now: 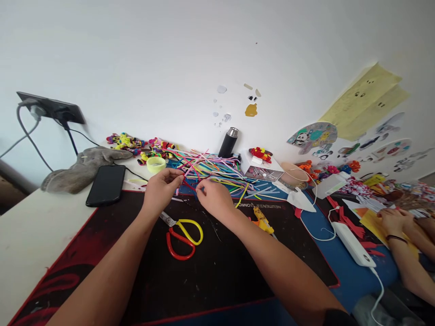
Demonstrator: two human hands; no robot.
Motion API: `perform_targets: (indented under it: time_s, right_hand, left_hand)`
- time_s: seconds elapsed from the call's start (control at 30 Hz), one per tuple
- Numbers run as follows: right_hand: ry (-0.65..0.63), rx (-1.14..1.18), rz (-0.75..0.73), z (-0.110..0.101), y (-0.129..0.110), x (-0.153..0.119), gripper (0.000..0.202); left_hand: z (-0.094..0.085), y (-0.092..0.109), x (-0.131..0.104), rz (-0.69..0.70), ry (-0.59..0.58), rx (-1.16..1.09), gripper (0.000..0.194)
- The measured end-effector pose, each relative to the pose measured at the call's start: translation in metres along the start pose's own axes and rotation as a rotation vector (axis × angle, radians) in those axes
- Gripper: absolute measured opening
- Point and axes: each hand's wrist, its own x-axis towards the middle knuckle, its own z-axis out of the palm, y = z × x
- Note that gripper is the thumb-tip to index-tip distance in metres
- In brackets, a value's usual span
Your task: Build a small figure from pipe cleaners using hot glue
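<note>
My left hand [165, 186] is closed in a pinch, with a red pipe cleaner [186, 180] coming out from its fingertips. Just to the right, my right hand [212, 194] has its thumb and fingers pressed together around the other part of that red strand; the exact grip is partly hidden. Behind both hands lies a heap of multicoloured pipe cleaners [217, 165]. Below them, scissors [183, 237] with one red and one yellow handle rest on the black desk mat [210, 285]. A yellow hot glue gun [262, 220] sits beyond my right forearm.
At left are a black phone [106, 185], a grey plush cloth [86, 167] and a pale yellow tape roll [156, 165]. A black thermos [229, 142] stands near the wall beside a white box [260, 167]. A white power strip [353, 244] and another person's hands [394, 222] are right.
</note>
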Motion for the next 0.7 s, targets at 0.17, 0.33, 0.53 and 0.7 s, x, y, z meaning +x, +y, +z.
perform_targets:
  time_s: [0.17,0.33,0.53,0.7]
  right_hand:
    - [0.163,0.350,-0.043,0.002,0.003,0.016,0.019]
    - [0.200,0.681,-0.058,0.013,0.011,0.012,0.019]
    - [0.238,0.851,-0.083,0.018,0.030,-0.006,0.021]
    - [0.200,0.794,-0.091,0.028,0.041,-0.014,0.021]
  left_hand:
    - [0.001,-0.001,0.001,-0.060,-0.004,-0.170,0.034]
    - [0.003,-0.002,-0.003,-0.141,-0.092,-0.279,0.034]
    - [0.010,0.000,-0.010,-0.150,-0.258,-0.158,0.041]
    - [0.015,0.008,-0.018,-0.120,-0.390,-0.098,0.036]
